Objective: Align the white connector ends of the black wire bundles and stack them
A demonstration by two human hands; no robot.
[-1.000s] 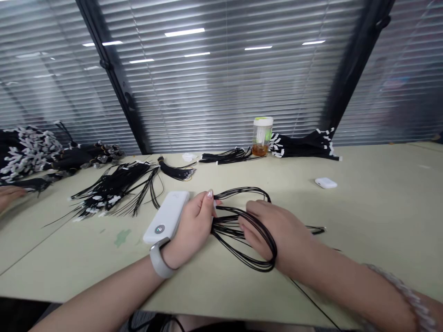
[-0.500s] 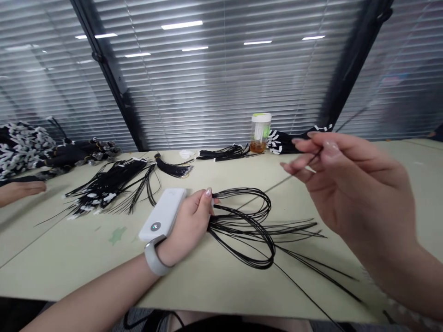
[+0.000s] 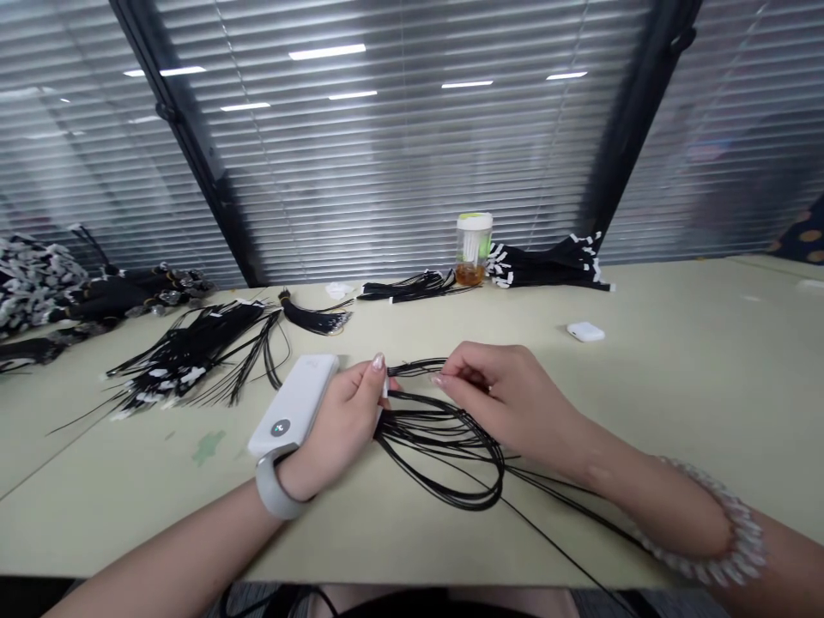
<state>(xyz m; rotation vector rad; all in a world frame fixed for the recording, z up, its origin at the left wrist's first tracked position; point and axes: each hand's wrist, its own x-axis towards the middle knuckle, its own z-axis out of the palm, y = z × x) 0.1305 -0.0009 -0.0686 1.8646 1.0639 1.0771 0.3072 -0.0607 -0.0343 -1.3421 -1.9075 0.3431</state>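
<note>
A loop of thin black cords (image 3: pixel 451 455) lies on the pale table (image 3: pixel 675 403) in front of me. My left hand (image 3: pixel 338 425), with a grey band on the wrist, is closed on the left end of the cord bundle and rests on the table. My right hand (image 3: pixel 508 399), a beaded bracelet on its wrist, sits just right of it with thumb and fingers pinched on cord strands near the top of the loop. The tips of both hands nearly meet. Loose cord ends (image 3: pixel 566 506) trail toward the table's near edge on the right.
A white power bank (image 3: pixel 293 403) lies against my left wrist. Piles of black cords with white tags (image 3: pixel 186 356) spread at the left, more bundles (image 3: pixel 547 262) at the back by the blinds. A jar with amber liquid (image 3: pixel 472 249) and a small white case (image 3: pixel 585 331) stand beyond.
My right hand first rose from the loop, drawing a cord up to the right, then came back down to the loop beside my left hand. The left hand stayed put.
</note>
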